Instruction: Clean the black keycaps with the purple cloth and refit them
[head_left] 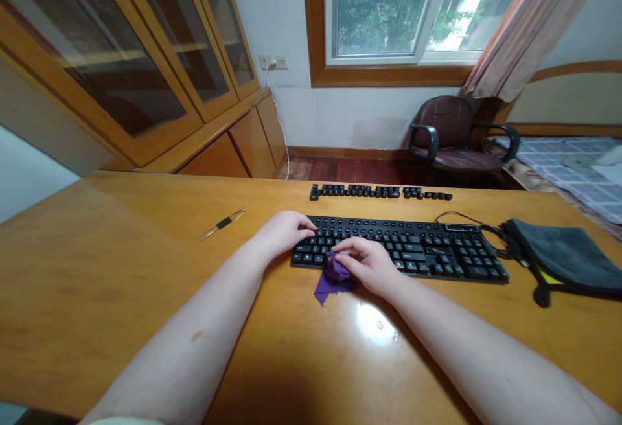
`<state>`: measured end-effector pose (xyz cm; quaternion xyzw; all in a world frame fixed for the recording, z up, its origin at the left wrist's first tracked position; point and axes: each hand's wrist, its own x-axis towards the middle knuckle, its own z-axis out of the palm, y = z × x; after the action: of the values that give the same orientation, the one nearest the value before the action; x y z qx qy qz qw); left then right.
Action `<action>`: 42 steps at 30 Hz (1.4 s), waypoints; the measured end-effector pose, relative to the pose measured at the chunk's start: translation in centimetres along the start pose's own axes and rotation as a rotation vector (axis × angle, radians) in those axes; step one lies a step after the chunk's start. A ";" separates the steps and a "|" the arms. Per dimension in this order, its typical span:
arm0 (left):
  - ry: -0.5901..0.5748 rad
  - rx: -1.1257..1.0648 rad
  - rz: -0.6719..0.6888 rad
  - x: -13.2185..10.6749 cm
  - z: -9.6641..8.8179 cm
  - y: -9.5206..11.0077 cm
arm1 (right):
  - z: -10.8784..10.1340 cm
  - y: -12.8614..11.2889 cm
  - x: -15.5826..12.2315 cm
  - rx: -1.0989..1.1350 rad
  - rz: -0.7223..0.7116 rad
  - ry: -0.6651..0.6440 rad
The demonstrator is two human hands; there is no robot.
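Note:
A black computer keyboard [408, 250] lies flat on the wooden desk; its rear row shows small bare key stems instead of caps. My left hand [286, 229] grips the keyboard's left end near the rear corner, fingers bent over the edge. In my right hand [372, 263] a crumpled purple cloth [336, 276] is pinched between thumb and fingers. The cloth touches the front left keys, and its ragged end hangs onto the desk. Behind the keyboard, several loose black keycaps [359, 190] stand in a row near the desk's far edge.
A thin clear tool with a black grip [224, 222] lies left on the desk [146, 269]. At the right are a dark grey pouch [568, 253] and the keyboard's cable [490, 230]. Beyond stand a chair [447, 127], a bed [578, 166] and a glass-door cabinet [194, 114].

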<state>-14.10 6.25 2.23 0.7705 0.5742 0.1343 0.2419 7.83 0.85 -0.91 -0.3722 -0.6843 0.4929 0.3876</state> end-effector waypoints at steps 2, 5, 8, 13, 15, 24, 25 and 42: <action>0.005 -0.004 0.009 0.0 0.0 0.0 | 0.0 0.1 0.0 -0.009 -0.002 -0.001; 0.028 -0.015 0.016 0.1 0.1 -0.1 | 0.0 0.2 0.0 -0.028 -0.004 -0.005; 0.062 -0.026 0.015 0.3 0.2 -0.3 | 0.1 0.3 0.0 -0.026 -0.002 -0.016; 0.019 -0.025 0.001 0.4 0.2 -0.3 | 0.0 0.4 0.0 -0.022 0.001 -0.019; 0.001 -0.008 0.006 0.4 0.2 -0.2 | 0.0 0.3 0.1 -0.021 0.000 -0.025; 0.018 0.016 0.022 0.5 0.4 -0.3 | 0.0 0.2 0.0 -0.039 -0.010 -0.028; 0.024 0.010 0.026 0.5 0.4 -0.3 | 0.0 0.2 0.0 -0.044 -0.013 -0.028; 0.098 -0.395 -0.107 0.4 1.5 -0.9 | 0.0 0.1 0.0 -0.091 -0.036 -0.051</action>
<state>-13.96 6.54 0.42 0.6690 0.5880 0.2687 0.3667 7.81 0.84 -1.03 -0.3645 -0.7224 0.4633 0.3615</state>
